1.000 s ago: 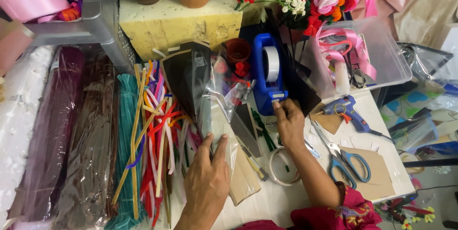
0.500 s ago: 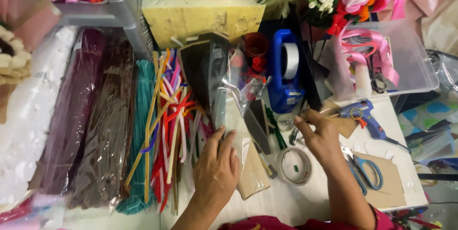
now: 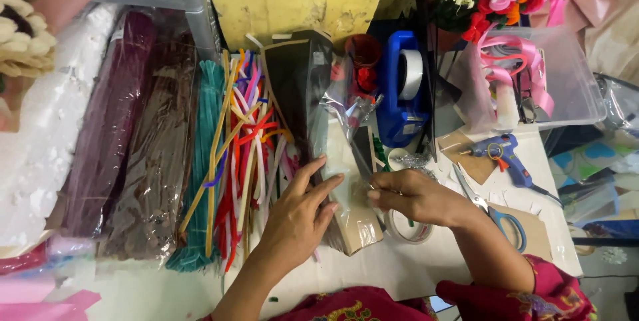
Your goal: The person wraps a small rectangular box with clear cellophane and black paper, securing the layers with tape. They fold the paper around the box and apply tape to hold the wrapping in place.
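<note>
A: What is different now, compared with one second ago?

B: The right hand (image 3: 413, 198) has left the blue tape dispenser (image 3: 404, 88), which it was reaching towards. Now it is down at the clear plastic wrap (image 3: 346, 181), close to the left hand (image 3: 299, 218). Both hands meet on the same thing.

A: What does this mean for the work?

B: I judge that the attention goes from the tape to the wrapped package itself. The package lies on the white table (image 3: 399, 268), between the pile of coloured pipe cleaners (image 3: 243, 155) and the roll of tape (image 3: 406, 228).

A: How does the left hand stand?

B: It is open, with the fingers spread and the palm down, and it presses flat on the left side of the wrap. It does not close on anything.

A: And the right one?

B: The fingers are bent together and point to the left, touching the right edge of the wrap. It looks like a pinch, but I cannot tell if something is really between the fingers.

A: What is near?

B: Scissors (image 3: 496, 211) and a blue glue gun (image 3: 506, 156) are just to the right of the wrist.
</note>
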